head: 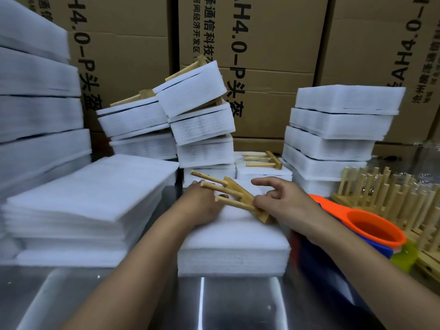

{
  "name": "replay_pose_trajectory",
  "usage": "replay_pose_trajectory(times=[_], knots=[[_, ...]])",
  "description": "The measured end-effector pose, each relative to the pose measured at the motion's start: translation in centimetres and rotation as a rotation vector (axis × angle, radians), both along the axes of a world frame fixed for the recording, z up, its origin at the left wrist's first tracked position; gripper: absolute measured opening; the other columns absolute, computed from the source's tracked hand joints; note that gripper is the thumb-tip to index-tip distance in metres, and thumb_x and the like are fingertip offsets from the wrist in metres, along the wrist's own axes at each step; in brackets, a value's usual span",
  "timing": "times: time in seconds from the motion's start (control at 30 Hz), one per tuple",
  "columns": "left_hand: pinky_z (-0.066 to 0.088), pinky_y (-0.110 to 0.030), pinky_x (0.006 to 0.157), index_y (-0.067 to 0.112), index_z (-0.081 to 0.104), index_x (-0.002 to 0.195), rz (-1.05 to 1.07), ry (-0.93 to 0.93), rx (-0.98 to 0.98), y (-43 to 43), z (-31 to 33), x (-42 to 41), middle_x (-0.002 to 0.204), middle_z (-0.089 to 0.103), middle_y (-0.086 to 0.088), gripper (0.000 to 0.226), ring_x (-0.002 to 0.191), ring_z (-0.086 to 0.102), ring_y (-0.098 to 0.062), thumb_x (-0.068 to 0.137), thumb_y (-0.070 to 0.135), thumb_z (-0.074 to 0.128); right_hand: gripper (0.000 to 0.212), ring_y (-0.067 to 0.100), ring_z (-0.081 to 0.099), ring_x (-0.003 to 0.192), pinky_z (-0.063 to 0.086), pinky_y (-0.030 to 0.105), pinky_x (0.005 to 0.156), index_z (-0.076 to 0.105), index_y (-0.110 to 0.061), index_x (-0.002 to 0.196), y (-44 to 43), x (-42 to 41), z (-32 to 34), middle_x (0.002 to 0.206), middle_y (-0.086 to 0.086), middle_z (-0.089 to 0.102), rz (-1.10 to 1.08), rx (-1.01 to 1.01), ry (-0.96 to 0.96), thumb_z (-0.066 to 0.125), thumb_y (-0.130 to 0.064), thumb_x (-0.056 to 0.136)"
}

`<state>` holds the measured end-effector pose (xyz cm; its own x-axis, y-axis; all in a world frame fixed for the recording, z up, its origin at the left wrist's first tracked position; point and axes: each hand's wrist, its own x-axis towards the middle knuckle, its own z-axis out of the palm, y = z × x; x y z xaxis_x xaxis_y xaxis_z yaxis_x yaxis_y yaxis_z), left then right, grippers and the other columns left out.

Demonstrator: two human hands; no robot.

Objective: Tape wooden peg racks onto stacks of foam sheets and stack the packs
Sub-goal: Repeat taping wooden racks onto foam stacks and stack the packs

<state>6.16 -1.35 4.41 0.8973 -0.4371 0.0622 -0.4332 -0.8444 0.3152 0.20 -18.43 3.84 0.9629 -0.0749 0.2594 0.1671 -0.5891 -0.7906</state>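
1. Right hand (281, 201): thumb and curled fingers pinch the base bar of the peg rack (232, 194).
2. Left hand (204, 207): lies flat on the foam stack (233, 246), beneath the pegs.
3. Rack: tilted over the stack, with its pegs pointing left. The right hand is nearer its base.

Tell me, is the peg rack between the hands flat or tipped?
Tipped: the right hand holds the peg rack, pegs slanting up-left above the foam stack.
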Motion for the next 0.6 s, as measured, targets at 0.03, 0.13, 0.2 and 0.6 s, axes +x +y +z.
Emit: replay_pose_trajectory(times=[0.03,0.13,0.2,0.6], knots=[[0.030,-0.031,0.106,0.018,0.056,0.121,-0.003,0.009,-0.007,0.1,0.1,0.0,0.138,0.044,-0.010,0.033,0.129,0.036,-0.025,0.101,0.027,0.031,0.031,0.005,0.051,0.051,0.041,0.025,0.059,0.060,-0.036,0.110,0.1,-0.2,0.0,0.049,-0.006,0.053,0.008,-0.007,-0.045,0.063,-0.028,0.080],[0.040,-0.022,0.079,0.014,0.060,0.097,0.038,0.042,-0.184,0.7,0.0,0.4,0.108,0.058,-0.007,0.022,0.099,0.053,-0.021,0.098,0.022,0.040,0.020,0.005,0.047,0.044,0.041,0.026,0.052,0.065,-0.037,0.094,0.9,-0.7,-0.2,0.041,-0.008,0.045,-0.057,0.008,-0.231,0.063,-0.024,0.079],[0.036,-0.022,0.055,0.012,0.059,0.086,0.105,0.104,-0.392,1.1,-0.1,0.8,0.083,0.056,-0.006,0.017,0.068,0.049,-0.015,0.094,0.013,0.045,0.016,0.010,0.050,0.047,0.046,0.031,0.056,0.067,-0.036,0.088,1.2,-0.9,-0.2,0.041,-0.007,0.042,-0.107,0.004,-0.303,0.064,-0.024,0.079],[0.037,-0.037,0.106,0.019,0.041,0.140,0.262,0.316,-0.877,1.9,-0.7,2.3,0.142,0.044,-0.001,0.051,0.126,0.045,-0.020,0.095,0.040,0.045,0.011,0.008,0.051,0.051,0.044,0.031,0.059,0.071,-0.032,0.081,1.2,-0.8,-0.4,0.045,-0.008,0.049,-0.043,-0.049,-0.120,0.062,-0.033,0.074]])
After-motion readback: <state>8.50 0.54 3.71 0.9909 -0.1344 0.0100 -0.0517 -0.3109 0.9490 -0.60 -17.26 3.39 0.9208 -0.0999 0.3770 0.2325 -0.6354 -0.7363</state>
